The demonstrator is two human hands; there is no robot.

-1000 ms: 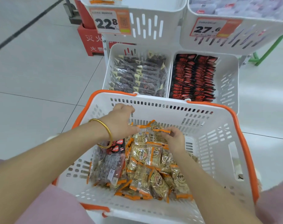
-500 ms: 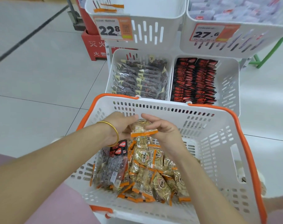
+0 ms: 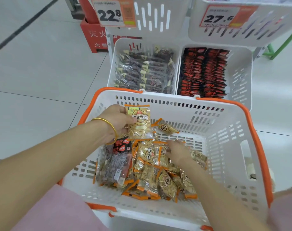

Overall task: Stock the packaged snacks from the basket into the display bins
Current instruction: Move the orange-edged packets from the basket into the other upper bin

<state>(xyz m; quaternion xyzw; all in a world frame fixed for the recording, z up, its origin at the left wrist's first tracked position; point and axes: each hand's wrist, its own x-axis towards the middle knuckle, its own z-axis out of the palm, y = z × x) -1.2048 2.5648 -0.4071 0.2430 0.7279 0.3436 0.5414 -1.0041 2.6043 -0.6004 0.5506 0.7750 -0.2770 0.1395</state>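
Observation:
A white basket with an orange rim [image 3: 225,130] sits in front of me, holding a heap of gold-and-orange snack packets [image 3: 158,177] plus a few dark packets [image 3: 118,167] at its left. My left hand [image 3: 115,124] holds a small stack of gold snack packets [image 3: 139,122] upright above the heap. My right hand [image 3: 177,151] reaches down into the heap, fingers on the packets; whether it grips one is hidden. Beyond the basket stand two low white display bins: one with dark brown packets [image 3: 142,72], one with red-black packets [image 3: 205,72].
Two upper white bins carry price tags 22.8 [image 3: 113,13] and 27.6 [image 3: 220,17]. A red fire-equipment box [image 3: 95,37] stands on the tiled floor behind the rack at left. A green frame [image 3: 282,45] is at far right.
My hands met over the basket and a gold packet passed to the left hand, which now holds the stack higher. My right hand has dropped back into the heap.

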